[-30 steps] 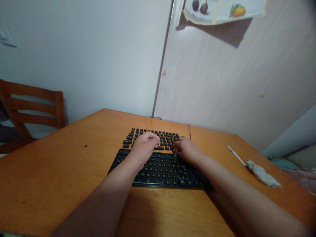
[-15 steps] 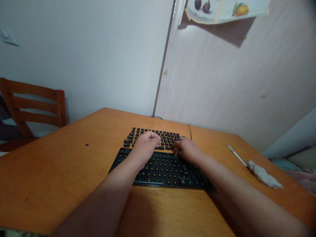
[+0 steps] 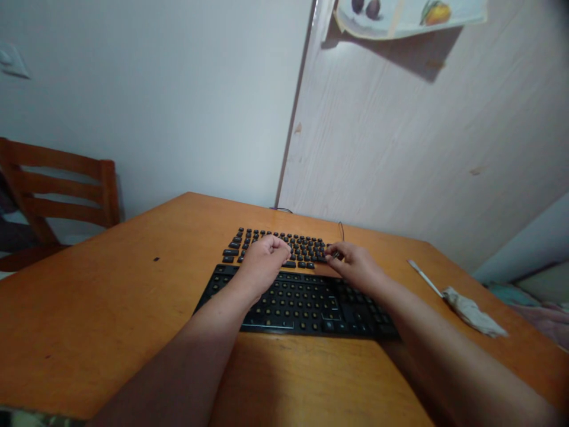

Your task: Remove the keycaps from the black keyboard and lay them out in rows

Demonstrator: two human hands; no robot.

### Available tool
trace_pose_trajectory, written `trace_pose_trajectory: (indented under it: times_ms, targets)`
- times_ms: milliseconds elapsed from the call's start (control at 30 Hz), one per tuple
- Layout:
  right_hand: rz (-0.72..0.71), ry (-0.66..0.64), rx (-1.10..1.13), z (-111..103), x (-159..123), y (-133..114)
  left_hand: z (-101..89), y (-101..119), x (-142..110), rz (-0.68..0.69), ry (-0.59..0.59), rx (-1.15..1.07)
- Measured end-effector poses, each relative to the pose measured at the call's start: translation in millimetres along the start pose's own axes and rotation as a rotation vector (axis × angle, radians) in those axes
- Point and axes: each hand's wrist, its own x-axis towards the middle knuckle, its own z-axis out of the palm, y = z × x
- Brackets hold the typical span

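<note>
A black keyboard (image 3: 284,302) lies across the table in front of me, most of its left and middle part without keycaps, showing small pale switch stems. Behind it, loose black keycaps (image 3: 306,246) are laid out in rows on the wood. My left hand (image 3: 265,261) is closed, fingers curled together, held over the keyboard's back edge and the keycap rows. At the right end of those rows, my right hand (image 3: 353,264) is closed with thumb and fingertips together. Something small shows between them, too dark to make out.
On the wooden table (image 3: 120,308), a small dark piece (image 3: 156,259) lies to the left. A white stick-like tool (image 3: 424,277) and a crumpled cloth (image 3: 473,311) are at the right. A thin cable (image 3: 341,231) runs at the back. A wooden chair (image 3: 66,184) stands at the left.
My right hand has moved right and slightly up, off the keyboard's back edge to the right end of the keycap rows. My left hand has stayed almost still.
</note>
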Motion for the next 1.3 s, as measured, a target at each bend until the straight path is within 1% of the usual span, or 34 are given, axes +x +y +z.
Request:
trace_pose_trajectory:
  times_ms: [67,167,333,433,533,600,700,867,1033,1300]
  targets:
    - [0.009,0.044,0.148,-5,-10,-4,0.7,-1,0,0.016,-0.008,0.04]
    - [-0.002,0.055,0.312,-13,-28,-16,1.9,-1,-2,0.042,-0.022,0.13]
    - [0.038,0.058,0.368,-26,-57,-36,4.7,1,-5,0.077,-0.066,0.272]
    - [0.097,0.004,0.434,-30,-70,-41,7.2,-1,-5,0.101,-0.099,0.314]
    - [0.149,-0.113,0.563,-29,-81,-41,9.9,-4,-5,0.124,-0.124,0.361]
    - [0.142,-0.179,0.628,-26,-86,-40,11.2,-6,-6,0.143,-0.138,0.392]
    - [0.114,-0.236,0.68,-21,-90,-39,12.3,-7,-7,0.165,-0.162,0.42]
    - [0.074,-0.304,0.696,-14,-94,-37,12.1,-4,-9,0.171,-0.192,0.46]
    - [0.06,-0.337,0.631,-9,-97,-34,12.1,-5,-10,0.176,-0.198,0.482]
    - [-0.014,-0.368,0.491,-14,-97,-38,11.4,-9,-8,0.189,-0.219,0.482]
